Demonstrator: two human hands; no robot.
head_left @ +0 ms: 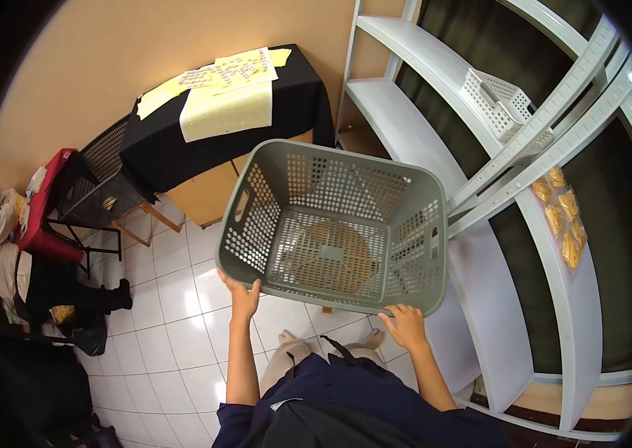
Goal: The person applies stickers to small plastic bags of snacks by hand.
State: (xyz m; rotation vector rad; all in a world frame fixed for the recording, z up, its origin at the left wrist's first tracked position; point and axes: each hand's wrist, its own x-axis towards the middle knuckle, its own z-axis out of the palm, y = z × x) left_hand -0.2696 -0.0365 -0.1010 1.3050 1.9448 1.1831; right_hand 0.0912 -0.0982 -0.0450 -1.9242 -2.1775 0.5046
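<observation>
A large grey-green plastic laundry basket (422, 190) with perforated walls is in front of me, its open top toward me and nothing lying inside. My left hand (241, 295) grips its near left corner, the thumb up at the rim and the fingers on the outer side. At the near right, my right hand (406, 325) is closed over the rim. A round brown surface, like a stool seat, shows through the holes in the basket's floor.
White metal shelves (472, 299) stand close on the right, bearing a white perforated basket (496, 104) and packets of yellow snacks (561, 216). Ahead is a black-draped table (301, 97) with yellow sheets. A person (2, 246) sits at left near a red-covered table (51, 201).
</observation>
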